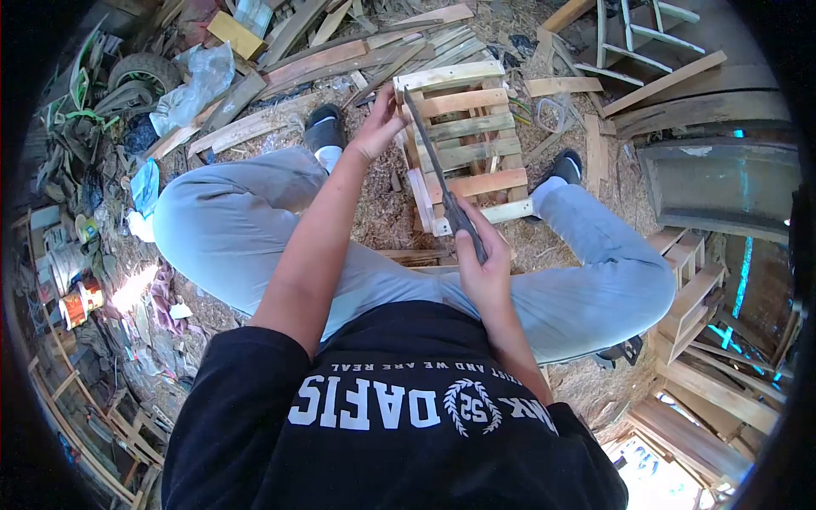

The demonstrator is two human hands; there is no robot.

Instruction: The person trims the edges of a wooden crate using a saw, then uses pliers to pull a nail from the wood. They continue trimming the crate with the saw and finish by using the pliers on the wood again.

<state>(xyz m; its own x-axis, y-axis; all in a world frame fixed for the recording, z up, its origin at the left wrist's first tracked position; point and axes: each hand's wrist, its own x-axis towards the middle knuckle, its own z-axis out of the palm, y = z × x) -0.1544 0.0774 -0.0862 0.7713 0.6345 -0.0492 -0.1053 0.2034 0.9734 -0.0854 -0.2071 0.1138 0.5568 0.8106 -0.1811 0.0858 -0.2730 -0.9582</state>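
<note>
A hand saw with a long narrow dark blade lies along the left side of a slatted wooden frame. My right hand is closed round the saw's dark handle, near the frame's lower edge. The blade points up and to the left, its tip close to the frame's far left corner. At that corner, my left hand grips the frame's edge; some of its fingers are hidden behind the wood. Pale slats run across the frame, which stands on the ground between my feet.
Loose planks are heaped beyond the frame. A plastic bag and a small wheel lie at the upper left. A ladder-like wooden frame is at the upper right. Wooden shelving stands at the right.
</note>
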